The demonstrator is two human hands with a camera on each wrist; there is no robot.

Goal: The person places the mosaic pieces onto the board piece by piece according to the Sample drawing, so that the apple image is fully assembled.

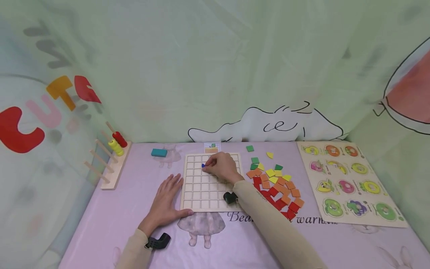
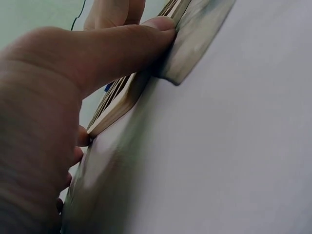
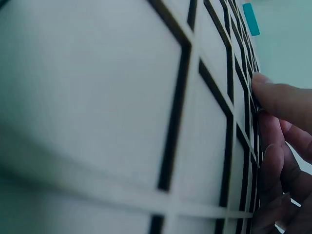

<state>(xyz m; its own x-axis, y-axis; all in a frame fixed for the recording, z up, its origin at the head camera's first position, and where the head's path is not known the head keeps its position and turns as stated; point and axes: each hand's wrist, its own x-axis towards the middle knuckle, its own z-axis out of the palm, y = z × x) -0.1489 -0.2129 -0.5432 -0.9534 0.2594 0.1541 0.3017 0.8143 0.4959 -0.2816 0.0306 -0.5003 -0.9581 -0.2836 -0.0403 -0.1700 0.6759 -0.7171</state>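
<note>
A pale wooden grid board (image 1: 196, 194) lies flat on the table. Over its upper half my right hand (image 1: 221, 166) pinches a small dark blue piece (image 1: 203, 165) between thumb and fingertips. The right wrist view has that hand's fingers (image 3: 282, 102) low against the grid, with the blue piece hidden there. My left hand (image 1: 168, 201) rests beside the board's lower left corner, fingers spread along the left side. Its thumb (image 2: 131, 46) touches the board's edge in the left wrist view. Just behind the board is a small picture card (image 1: 212, 148).
Right of the board lie loose red tiles (image 1: 279, 204), orange tiles (image 1: 280, 186), yellow tiles (image 1: 270, 172) and green tiles (image 1: 255, 160). A fruit puzzle board (image 1: 340, 168) lies farther right. A teal block (image 1: 159, 152) and a peg stand (image 1: 115, 170) with beads are on the left.
</note>
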